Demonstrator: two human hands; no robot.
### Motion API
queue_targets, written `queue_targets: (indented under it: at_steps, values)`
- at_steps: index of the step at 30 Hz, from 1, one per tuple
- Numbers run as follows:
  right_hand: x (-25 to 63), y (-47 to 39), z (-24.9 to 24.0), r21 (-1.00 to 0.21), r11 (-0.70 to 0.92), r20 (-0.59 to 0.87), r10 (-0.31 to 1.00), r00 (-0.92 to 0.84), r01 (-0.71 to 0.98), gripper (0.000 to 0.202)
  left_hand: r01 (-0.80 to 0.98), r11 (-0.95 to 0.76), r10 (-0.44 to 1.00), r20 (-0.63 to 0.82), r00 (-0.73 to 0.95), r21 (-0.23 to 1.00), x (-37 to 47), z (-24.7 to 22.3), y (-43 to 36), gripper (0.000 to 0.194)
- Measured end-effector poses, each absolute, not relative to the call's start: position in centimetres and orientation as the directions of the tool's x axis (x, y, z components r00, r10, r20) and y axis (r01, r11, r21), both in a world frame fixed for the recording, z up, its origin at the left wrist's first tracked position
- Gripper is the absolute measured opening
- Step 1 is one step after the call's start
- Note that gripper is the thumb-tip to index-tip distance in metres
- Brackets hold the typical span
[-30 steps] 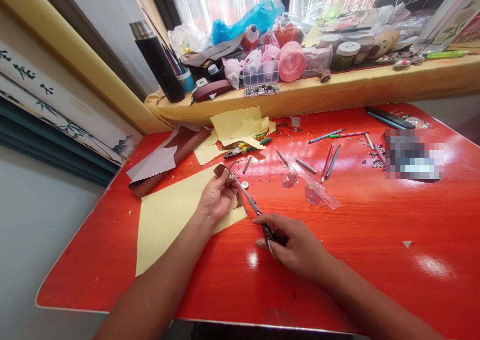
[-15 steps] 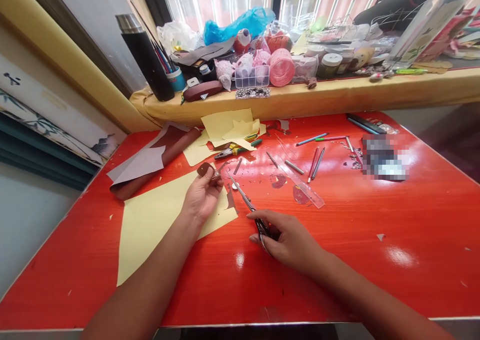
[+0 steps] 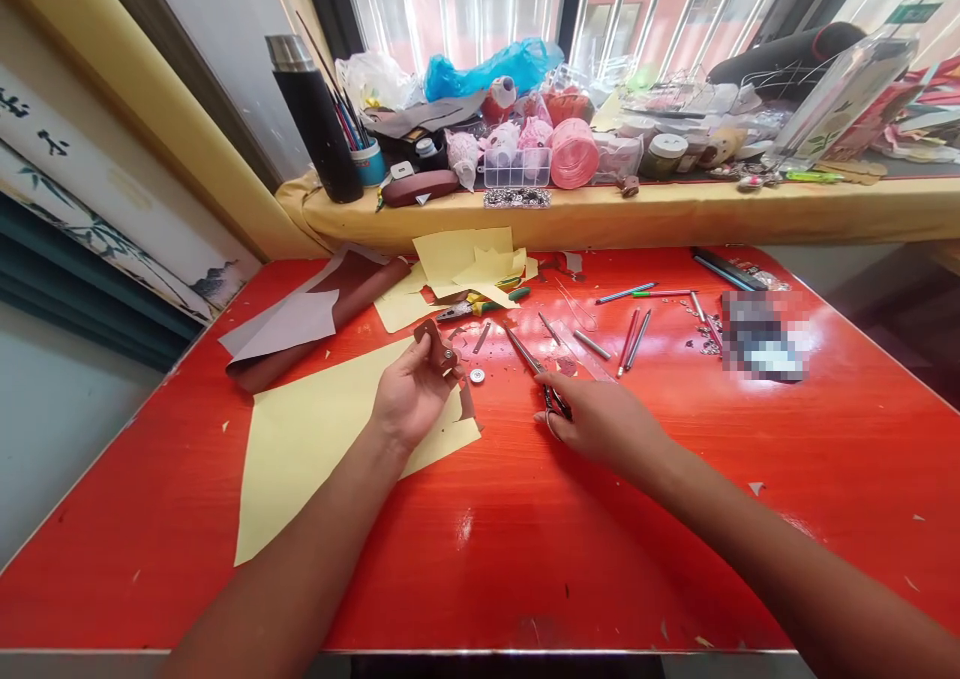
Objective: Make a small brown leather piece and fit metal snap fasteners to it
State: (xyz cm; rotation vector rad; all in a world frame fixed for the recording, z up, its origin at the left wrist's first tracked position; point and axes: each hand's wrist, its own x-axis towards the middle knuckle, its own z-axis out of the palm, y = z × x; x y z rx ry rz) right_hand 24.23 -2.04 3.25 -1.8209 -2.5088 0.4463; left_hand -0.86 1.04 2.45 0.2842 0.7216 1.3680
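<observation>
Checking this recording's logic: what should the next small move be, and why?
Probably setting the scissors down on the red table: the right hand holds them, apparently closed, apart from the brown piece pinched in the left hand.

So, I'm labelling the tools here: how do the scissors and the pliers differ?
The scissors are in the right hand, while the pliers lie by the yellow paper scraps. The scissors have long, slender blades; the pliers have a short, stubby head. The scissors' handles look dark, the pliers' yellow and green. Both have metal working ends.
</observation>
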Motion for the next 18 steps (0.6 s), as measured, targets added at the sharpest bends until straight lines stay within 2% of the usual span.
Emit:
queue_targets:
  at_steps: [7, 13, 18]
  values:
    - [24.03, -1.49, 3.71, -0.098, 0.389, -0.168, 0.901, -0.401, 0.916, 0.036, -0.804, 0.264, 0.962, -0.203, 0.182, 0.532, -1.12, 2.21, 0.91, 0.032]
    - [24.13, -1.47, 3.57, -0.12, 0.424, -0.166, 0.883, -0.44, 0.897, 0.023, -0.821, 0.28, 0.958, -0.198, 0.207, 0.497, -1.1, 2.2, 0.72, 0.035]
    - [24.54, -1.54, 3.88, -0.165, 0.452, -0.162, 0.864, -0.476, 0.876, 0.026, -0.826, 0.288, 0.954, -0.22, 0.204, 0.485, -1.02, 2.48, 0.64, 0.035]
